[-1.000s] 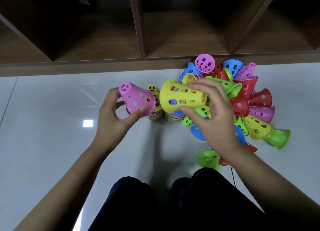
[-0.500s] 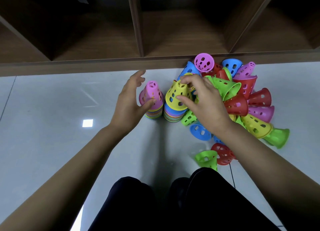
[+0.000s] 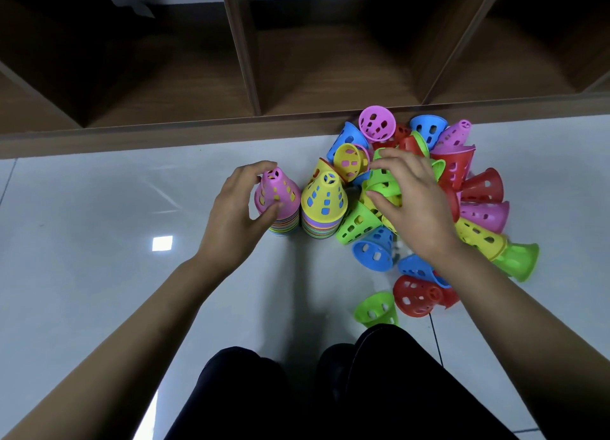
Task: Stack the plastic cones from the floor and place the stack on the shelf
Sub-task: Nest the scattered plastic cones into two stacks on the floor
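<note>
Pink plastic caps the left of two upright cone stacks at the centre of the frame, and the left hand (image 3: pixel 236 216) wraps thumb and fingers round that pink cone (image 3: pixel 277 190); the second stack just beside it is topped by a yellow cone (image 3: pixel 325 197). The right hand (image 3: pixel 417 205) curls fingers and thumb round a green cone (image 3: pixel 383 180) at the left edge of the loose pile (image 3: pixel 482 185) on the grey floor (image 3: pixel 99 241). The wooden shelf (image 3: pixel 330 76) spans the top.
</note>
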